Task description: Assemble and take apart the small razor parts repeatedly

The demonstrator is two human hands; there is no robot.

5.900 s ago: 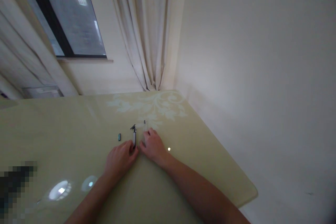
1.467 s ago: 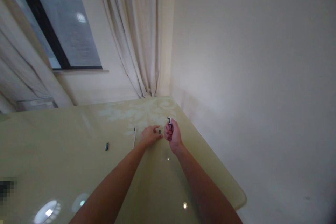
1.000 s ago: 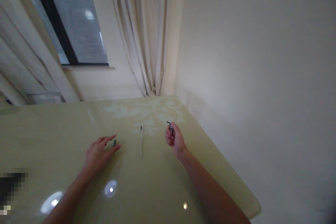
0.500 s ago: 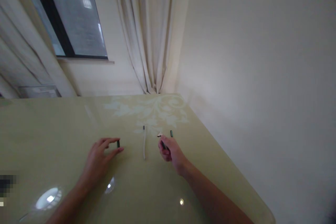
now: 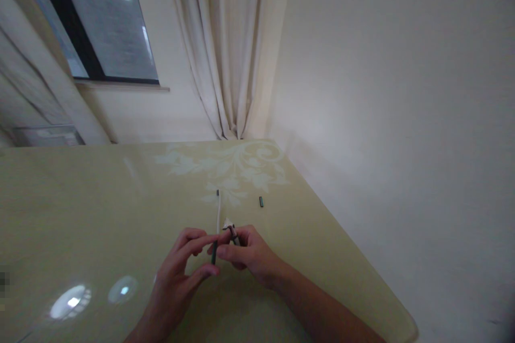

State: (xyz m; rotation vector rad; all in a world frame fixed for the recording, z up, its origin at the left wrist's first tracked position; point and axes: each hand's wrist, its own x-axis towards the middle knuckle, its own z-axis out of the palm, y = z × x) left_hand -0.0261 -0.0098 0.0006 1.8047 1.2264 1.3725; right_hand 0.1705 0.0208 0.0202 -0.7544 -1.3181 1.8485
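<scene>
Between the thumb and a fingertip of my left hand [image 5: 181,268] is a small dark battery-like cylinder [image 5: 214,253], tilted slightly from upright. My right hand [image 5: 255,254] is closed around a dark object with a pale, whitish end [image 5: 229,225]; its kind is unclear and the fingers cover much of it. The right fingertips are close beside the cylinder; I cannot tell whether they touch it. A thin white stick with a dark tip [image 5: 219,214] lies just beyond the hands, its near end hidden behind the fingers. Another small dark battery-like cylinder [image 5: 261,202] rests farther right.
The glossy yellow-green table [image 5: 120,187] has a pale floral pattern at its far corner and reflects ceiling lights. Its right edge runs along a bare wall [image 5: 382,118]. Beyond the far edge hang beige curtains [image 5: 225,53] beside a dark-framed window [image 5: 112,21].
My left hand has moved right with the small cylinder. My right hand has come slightly left and nearer, turning its object, so both hands now meet in front of the white stick.
</scene>
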